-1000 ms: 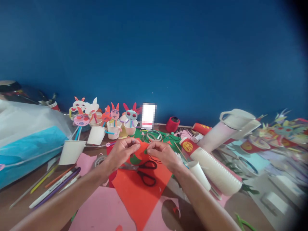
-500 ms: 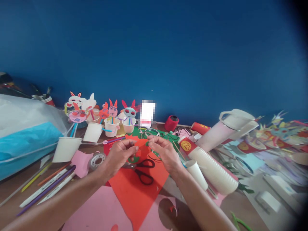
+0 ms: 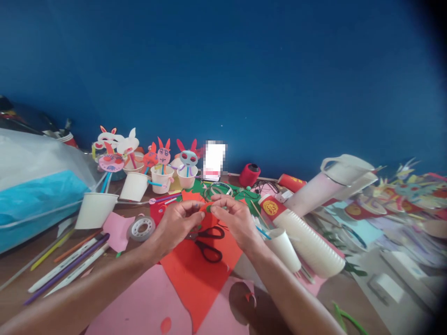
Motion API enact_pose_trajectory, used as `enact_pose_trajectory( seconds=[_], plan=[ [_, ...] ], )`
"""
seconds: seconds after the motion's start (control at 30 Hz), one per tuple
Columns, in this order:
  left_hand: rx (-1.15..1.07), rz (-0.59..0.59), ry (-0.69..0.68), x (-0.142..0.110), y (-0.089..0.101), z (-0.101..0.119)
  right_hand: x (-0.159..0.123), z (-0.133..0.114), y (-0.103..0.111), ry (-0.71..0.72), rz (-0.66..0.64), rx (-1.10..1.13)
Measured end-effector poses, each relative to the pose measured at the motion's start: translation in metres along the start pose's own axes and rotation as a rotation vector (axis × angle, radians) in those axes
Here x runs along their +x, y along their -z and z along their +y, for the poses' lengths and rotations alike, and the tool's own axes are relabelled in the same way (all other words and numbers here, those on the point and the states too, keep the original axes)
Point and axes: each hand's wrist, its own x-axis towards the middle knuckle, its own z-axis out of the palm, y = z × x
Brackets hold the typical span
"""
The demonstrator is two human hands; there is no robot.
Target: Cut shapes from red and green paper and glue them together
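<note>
My left hand point(image 3: 179, 219) pinches the edge of a round orange paper cutout point(image 3: 207, 219), held above the table. My right hand point(image 3: 232, 218) is closed at the cutout's right side, thumb against fingers, on a small green paper piece point(image 3: 209, 209) that lies against the orange. Whether those fingertips also grip the orange paper is hard to tell. Below the hands, black-handled scissors point(image 3: 211, 251) rest on a large orange paper sheet point(image 3: 199, 289); their blades are partly hidden by my left hand. Pink paper point(image 3: 139, 302) lies under the orange sheet.
Paper animal faces stand in white cups point(image 3: 161, 180) at the back left. A tape roll point(image 3: 142, 228) and several pens point(image 3: 66, 270) lie left. On the right are stacked paper cups point(image 3: 310, 244), a tilted pitcher point(image 3: 314, 190) and a white cup point(image 3: 284, 249). A blue wall point(image 3: 223, 83) rises behind.
Both hands have drawn slightly closer together. The green piece has moved a little left, over the orange cutout, which now shows less between the hands. The view has shifted slightly.
</note>
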Motion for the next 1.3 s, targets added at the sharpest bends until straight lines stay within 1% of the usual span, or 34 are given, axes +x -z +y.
enact_pose_trajectory(
  seconds=[0.17,0.4,0.77,1.07,1.3],
  plan=[
    [0.031,0.001,-0.063,0.002,0.0,-0.003,-0.002,-0.002,-0.001,0.018,0.015,-0.062],
    [-0.022,-0.01,-0.021,0.001,0.0,-0.005,-0.002,0.002,0.0,0.06,0.011,-0.099],
    [-0.026,-0.011,-0.053,0.001,0.0,-0.005,-0.004,-0.003,-0.002,0.121,0.053,-0.199],
    [-0.085,-0.011,-0.048,0.001,0.0,-0.007,-0.005,-0.001,-0.004,0.149,0.077,-0.217],
    [-0.091,-0.028,-0.103,0.004,0.001,-0.011,-0.007,-0.002,-0.007,0.179,0.094,-0.243]
  ],
)
